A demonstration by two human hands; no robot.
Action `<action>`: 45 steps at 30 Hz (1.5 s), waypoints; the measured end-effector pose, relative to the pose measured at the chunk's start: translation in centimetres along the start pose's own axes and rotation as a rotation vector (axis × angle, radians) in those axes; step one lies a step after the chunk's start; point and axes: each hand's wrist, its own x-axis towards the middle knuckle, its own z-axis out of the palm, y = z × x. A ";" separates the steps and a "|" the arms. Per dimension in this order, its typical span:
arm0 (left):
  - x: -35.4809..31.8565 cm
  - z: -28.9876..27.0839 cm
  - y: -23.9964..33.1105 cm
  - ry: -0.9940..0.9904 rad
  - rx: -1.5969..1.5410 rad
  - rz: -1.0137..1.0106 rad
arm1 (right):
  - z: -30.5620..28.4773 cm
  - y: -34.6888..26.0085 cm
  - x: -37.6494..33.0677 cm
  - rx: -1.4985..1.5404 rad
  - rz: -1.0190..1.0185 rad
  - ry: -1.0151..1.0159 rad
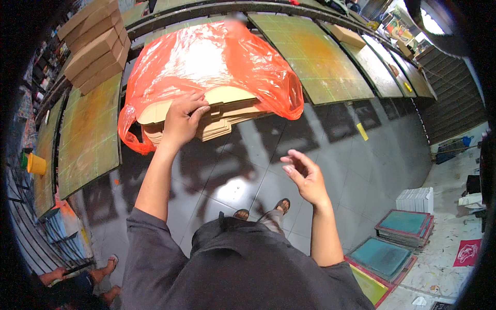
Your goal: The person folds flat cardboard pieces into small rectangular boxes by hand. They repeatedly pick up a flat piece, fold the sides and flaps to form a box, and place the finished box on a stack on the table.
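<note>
Head view, left hand: my left hand point(182, 120) is laid flat on the stack of tan cardboard blanks point(217, 116), fingers curled over the top sheet's near edge; it presses and grips the edge, not closed into a fist.
Head view, right hand: my right hand point(306, 177) hangs free in the air above the dark glossy floor point(330, 150), palm half turned up, fingers loosely spread, holding nothing.
Head view, the stack: the blanks sit half inside an orange plastic bag point(206, 57), whose mouth is peeled back over the near corner; stack and bag rest at the edge of the long green-yellow printing tables point(90, 134).
Head view, around: more tan boxes point(95, 44) are piled at the far left, framed screens point(395, 240) lie on the floor at lower right, and another person's feet point(106, 268) show at lower left.
Doing it well: I judge the top sheets want a firm pinch at the edge while the free hand steadies the bag film, so the pile does not fan out or slide off.
</note>
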 end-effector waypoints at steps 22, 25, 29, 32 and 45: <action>-7.0 -1.4 8.3 0.270 0.155 0.292 | 0.7 -2.8 1.2 0.498 0.049 0.034; -8.9 -0.3 7.9 0.264 0.149 0.291 | 2.1 -4.2 3.2 0.372 0.061 0.067; -10.1 -0.2 7.4 0.256 0.146 0.262 | 1.5 -3.5 7.6 0.075 -0.022 0.240; -10.1 -0.4 7.6 0.255 0.149 0.235 | 0.5 -1.7 10.5 0.082 -0.197 0.345; -14.0 -3.8 14.0 -0.024 0.024 0.287 | -1.2 -5.1 4.5 0.361 0.233 -0.147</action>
